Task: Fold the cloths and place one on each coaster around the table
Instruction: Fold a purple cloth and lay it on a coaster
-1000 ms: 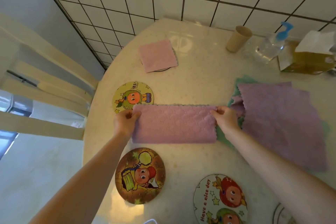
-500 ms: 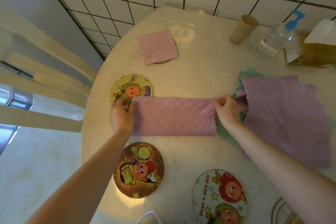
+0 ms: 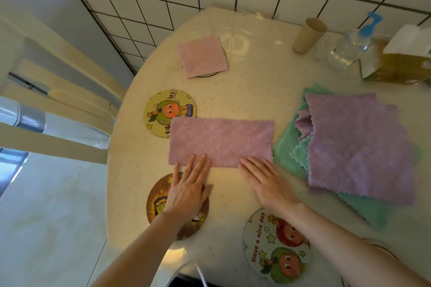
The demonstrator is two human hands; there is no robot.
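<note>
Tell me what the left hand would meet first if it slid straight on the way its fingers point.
The left hand lies flat, fingertips already on the near edge of the half-folded purple cloth. Straight on, it would cross that cloth, then probably reach the yellow coaster beyond.

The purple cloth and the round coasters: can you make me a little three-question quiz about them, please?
1. True or false: the folded pink cloth already lies on a coaster.
2. Where do the left hand and right hand rest on the purple cloth? A) its near edge B) its far edge C) nowhere
3. Fill in: the left hand partly hides the ____ coaster.

Key: 1 true; 2 A; 3 brown.
</note>
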